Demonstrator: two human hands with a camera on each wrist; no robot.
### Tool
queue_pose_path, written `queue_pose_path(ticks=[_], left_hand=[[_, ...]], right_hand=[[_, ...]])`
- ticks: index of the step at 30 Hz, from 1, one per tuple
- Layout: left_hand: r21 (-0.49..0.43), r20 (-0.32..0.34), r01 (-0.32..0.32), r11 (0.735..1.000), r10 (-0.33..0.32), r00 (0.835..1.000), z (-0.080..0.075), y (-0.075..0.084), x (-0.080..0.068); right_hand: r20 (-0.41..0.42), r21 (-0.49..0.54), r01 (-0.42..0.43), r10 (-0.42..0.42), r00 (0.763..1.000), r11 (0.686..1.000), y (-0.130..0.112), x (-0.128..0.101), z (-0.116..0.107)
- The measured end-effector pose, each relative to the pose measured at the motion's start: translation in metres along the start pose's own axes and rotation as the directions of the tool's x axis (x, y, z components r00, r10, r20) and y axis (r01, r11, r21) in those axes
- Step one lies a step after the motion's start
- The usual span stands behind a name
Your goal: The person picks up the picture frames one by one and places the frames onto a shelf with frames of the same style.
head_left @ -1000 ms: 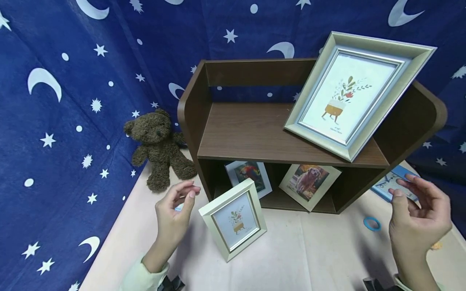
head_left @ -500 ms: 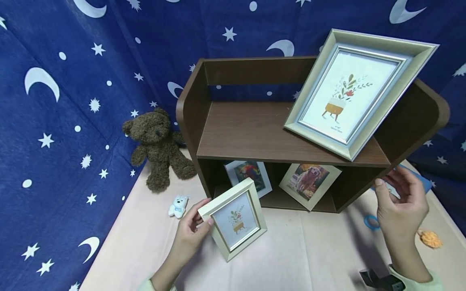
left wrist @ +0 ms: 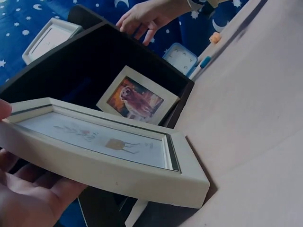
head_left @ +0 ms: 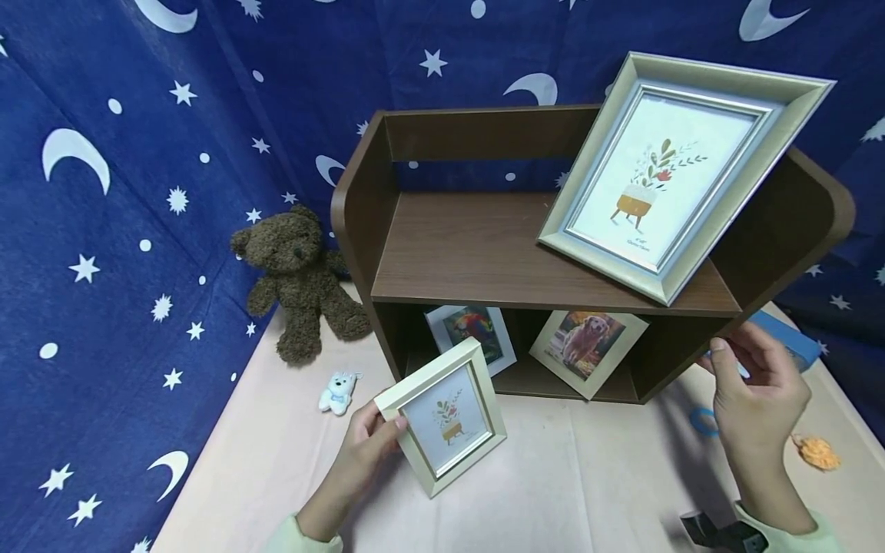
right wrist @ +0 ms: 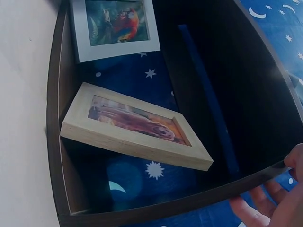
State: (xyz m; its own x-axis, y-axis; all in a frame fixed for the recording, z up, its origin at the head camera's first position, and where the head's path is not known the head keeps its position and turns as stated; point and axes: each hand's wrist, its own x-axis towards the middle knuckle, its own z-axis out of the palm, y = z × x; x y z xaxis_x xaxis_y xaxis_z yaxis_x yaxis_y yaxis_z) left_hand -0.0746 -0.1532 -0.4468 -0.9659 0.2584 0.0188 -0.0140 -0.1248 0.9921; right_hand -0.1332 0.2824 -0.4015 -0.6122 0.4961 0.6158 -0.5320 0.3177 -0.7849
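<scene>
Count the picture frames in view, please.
4: large frame atop the shelf, parrot frame and dog frame below, small frame in the left hand.

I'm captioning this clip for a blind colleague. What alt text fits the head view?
A left hand grips a small cream picture frame standing on a pale table before a brown shelf, while the right hand touches the shelf's right end. A larger frame leans on top; a brown teddy bear sits left.
</scene>
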Motion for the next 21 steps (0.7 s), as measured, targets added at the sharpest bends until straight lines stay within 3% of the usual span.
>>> queue_pose_path(ticks=[4, 8, 12, 15, 21], left_hand=[[-0.054, 0.069, -0.023, 0.998, 0.027, 0.997, -0.0043, -0.0026, 0.0016], [-0.062, 0.093, -0.050, 0.997, 0.055, 0.994, -0.0064, -0.0042, 0.0028], [-0.058, 0.101, -0.069, 0.996, 0.074, 0.992, -0.0066, -0.0054, 0.0040], [-0.060, 0.103, -0.081, 0.995, 0.087, 0.991, -0.0065, -0.0061, 0.0048], [-0.079, 0.086, -0.109, 0.991, 0.116, 0.990, -0.0063, -0.0068, 0.0054]], right_hand=[[0.016, -0.044, 0.020, -0.019, 1.000, 0.999, -0.0006, -0.0007, -0.0002], [0.011, 0.070, -0.001, 0.001, 1.000, 0.998, -0.0004, -0.0012, 0.0015], [0.006, 0.020, -0.002, 0.001, 1.000, 1.000, -0.0010, -0.0018, 0.0019], [0.018, -0.094, 0.023, -0.022, 1.000, 0.995, -0.0012, -0.0022, 0.0014], [0.021, -0.106, 0.032, -0.030, 0.999, 0.994, -0.0010, -0.0019, 0.0020]])
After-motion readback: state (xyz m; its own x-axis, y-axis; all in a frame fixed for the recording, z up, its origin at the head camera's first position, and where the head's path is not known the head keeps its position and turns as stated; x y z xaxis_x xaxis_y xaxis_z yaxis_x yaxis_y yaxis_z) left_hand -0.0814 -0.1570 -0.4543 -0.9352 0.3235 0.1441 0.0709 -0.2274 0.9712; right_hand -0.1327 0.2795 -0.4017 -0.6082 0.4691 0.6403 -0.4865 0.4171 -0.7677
